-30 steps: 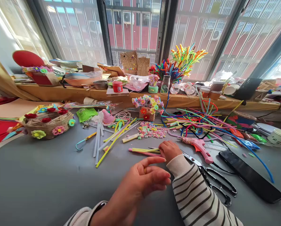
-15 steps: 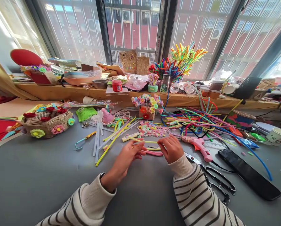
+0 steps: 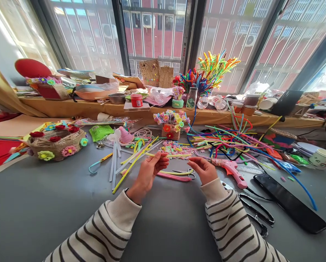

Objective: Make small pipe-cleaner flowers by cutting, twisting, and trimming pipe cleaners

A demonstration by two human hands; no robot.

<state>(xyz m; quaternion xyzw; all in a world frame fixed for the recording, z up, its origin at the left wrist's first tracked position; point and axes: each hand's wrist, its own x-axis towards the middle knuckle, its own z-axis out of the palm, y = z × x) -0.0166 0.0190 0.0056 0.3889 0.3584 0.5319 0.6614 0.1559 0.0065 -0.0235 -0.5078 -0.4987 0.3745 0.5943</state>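
A pale yellow pipe cleaner (image 3: 176, 155) stretches sideways between my hands, above the table. My left hand (image 3: 148, 171) pinches it between thumb and fingers, and a short end pokes out to the left. My right hand (image 3: 205, 169) is closed, its thumb and fingertips together at the pipe cleaner's right end. Below them on the table lie a bent yellow pipe cleaner (image 3: 176, 173), pink pipe cleaners (image 3: 175, 178) and small scissors (image 3: 191, 174). Just beyond is a pile of small pastel pieces (image 3: 172, 148).
Right of my hands are a pink glue gun (image 3: 234, 174), large black-handled scissors (image 3: 257, 209) and a black phone (image 3: 288, 202). Glue sticks (image 3: 114, 162) and a flower-trimmed basket (image 3: 56, 143) lie left. Behind stand a flower pot (image 3: 170, 131) and loose pipe cleaners (image 3: 225, 140).
My hands have moved farther apart, the left slightly left and the right slightly right. More of the small scissors and pink pipe cleaners shows between them.
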